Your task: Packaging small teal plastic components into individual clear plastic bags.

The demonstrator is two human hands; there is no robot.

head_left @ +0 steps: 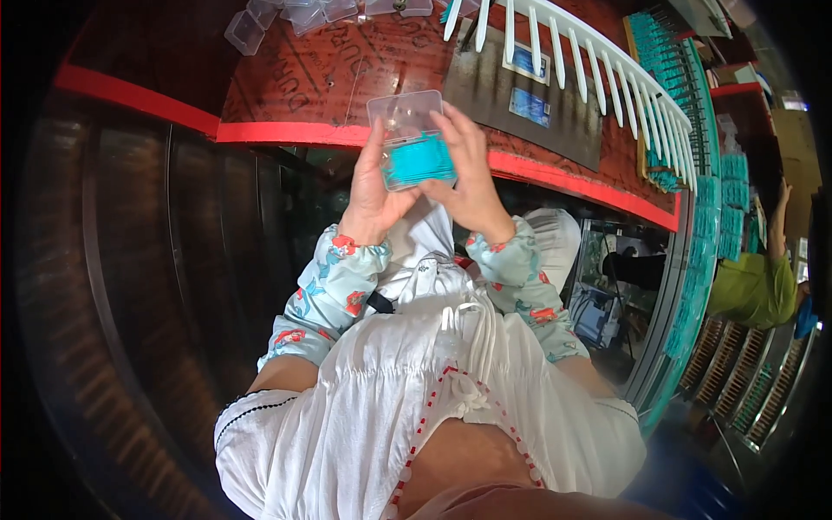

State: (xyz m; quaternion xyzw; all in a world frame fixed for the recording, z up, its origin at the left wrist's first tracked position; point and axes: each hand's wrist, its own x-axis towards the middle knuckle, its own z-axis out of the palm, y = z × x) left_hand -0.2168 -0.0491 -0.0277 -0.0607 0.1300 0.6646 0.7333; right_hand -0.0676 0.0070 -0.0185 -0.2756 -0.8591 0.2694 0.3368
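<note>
Between my hands is a small clear plastic box (389,184), its hinged clear lid (404,111) raised on the far side. Thin turquoise pieces (419,159) lie stacked in it; their exact kind is too small to make out. My left hand (374,192) grips the box's left side, thumb along the edge. At the right side and near corner, my right hand (469,172) holds it too, its fingers reaching up by the lid. The box is over my lap, at the table's near edge.
A dark red table (334,78) with a bright red edge lies beyond. On it are clear boxes (245,33), a grey board (485,78) with blue cards (529,106), and a curved white rack (598,52) with long prongs. Turquoise bundles (733,192) and a green-clothed person (752,290) are at right.
</note>
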